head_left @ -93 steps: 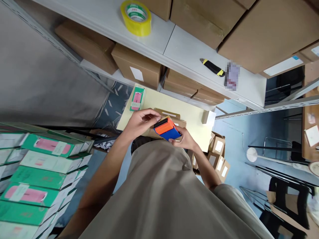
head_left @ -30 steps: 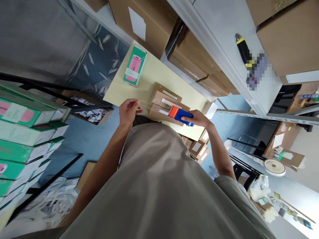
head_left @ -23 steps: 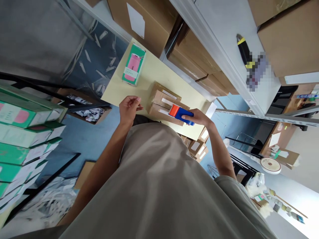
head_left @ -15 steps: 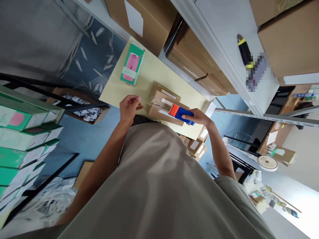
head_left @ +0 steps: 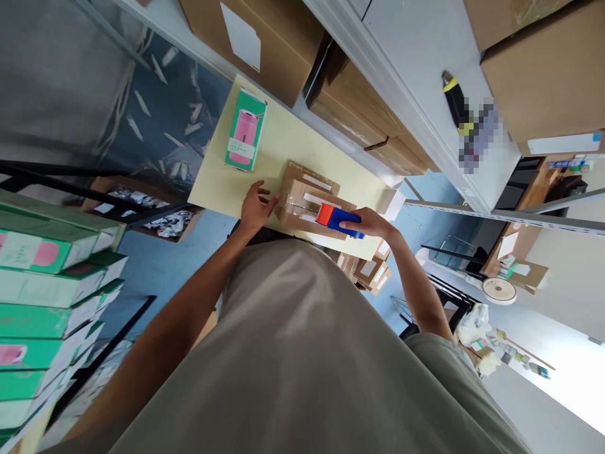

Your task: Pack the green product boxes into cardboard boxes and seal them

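The right hand (head_left: 366, 222) is closed around the blue body of a blue-and-orange tape dispenser (head_left: 338, 219), its thumb lying along the upper side. The dispenser's orange end points left, over the right part of a brown cardboard parcel (head_left: 297, 191) with white labels; whether it touches the cardboard cannot be told. The left hand (head_left: 258, 207) is at the parcel's left end, its fingers loosely curled and apart from the thumb, with nothing visible in its grip; the thumb reaches right up to the parcel's edge, but contact there is unclear. The parcel lies near the middle of a pale yellow table (head_left: 350, 157), close to the person's body. Farther left on the table is a green box (head_left: 246, 129) with a pink picture, and at the right end a small white box (head_left: 392, 203).
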Motion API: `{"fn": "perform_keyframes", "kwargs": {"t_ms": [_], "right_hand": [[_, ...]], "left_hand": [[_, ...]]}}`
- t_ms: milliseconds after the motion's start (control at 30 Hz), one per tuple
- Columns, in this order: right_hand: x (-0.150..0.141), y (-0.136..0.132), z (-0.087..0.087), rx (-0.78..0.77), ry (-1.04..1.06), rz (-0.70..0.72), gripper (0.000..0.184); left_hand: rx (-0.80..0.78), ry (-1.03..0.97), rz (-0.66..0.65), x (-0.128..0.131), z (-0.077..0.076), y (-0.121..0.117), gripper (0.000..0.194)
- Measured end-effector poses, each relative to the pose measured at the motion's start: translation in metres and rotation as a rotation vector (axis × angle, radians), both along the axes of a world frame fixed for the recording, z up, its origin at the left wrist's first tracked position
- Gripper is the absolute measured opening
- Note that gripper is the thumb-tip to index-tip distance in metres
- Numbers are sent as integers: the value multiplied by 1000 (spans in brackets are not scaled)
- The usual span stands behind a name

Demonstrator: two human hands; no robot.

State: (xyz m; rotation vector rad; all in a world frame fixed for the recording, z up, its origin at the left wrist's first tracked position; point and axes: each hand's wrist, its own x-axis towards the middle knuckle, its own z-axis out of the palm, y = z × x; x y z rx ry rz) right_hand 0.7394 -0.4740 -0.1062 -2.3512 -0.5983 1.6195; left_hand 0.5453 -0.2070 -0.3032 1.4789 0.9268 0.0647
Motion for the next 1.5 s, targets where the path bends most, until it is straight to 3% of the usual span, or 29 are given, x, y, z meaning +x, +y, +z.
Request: {"fn": "perform_keyframes", "kwargs": {"t_ms": [67,167,267,500,700,800,933,1100,1333,1500], "right_hand": [[0,1,2,-25,-15,-3,69],[-2,3,4,-57,-30,-1,67],[-3,4,5,-61,-28,-6,65],[3,2,-5,46,6,44,60],[13,-6,-5,151,31,115,58],[23,-35,5,147,109,92,60],[45,-102,15,125,227,8,63],[66,-172,8,189,248,-16,60],[63,-191,-15,151,308,6,66],[67,-203,-14,119,295,-5,64]], "left_hand": [[54,-10,-58,-2,16,6,32],[87,-37,-224,-1,40,5,36],[82,-13,-309,1,53,-2,37],[143,5,-299,5,42,0,34],[126,79,-180,12,40,-13,30],[145,95,-73,14,41,-23,29],[147,166,19,16,45,-29,32],[191,235,50,21,49,-35,39],[295,297,47,23,50,-50,24],[378,351,47,26,56,-56,26]]}}
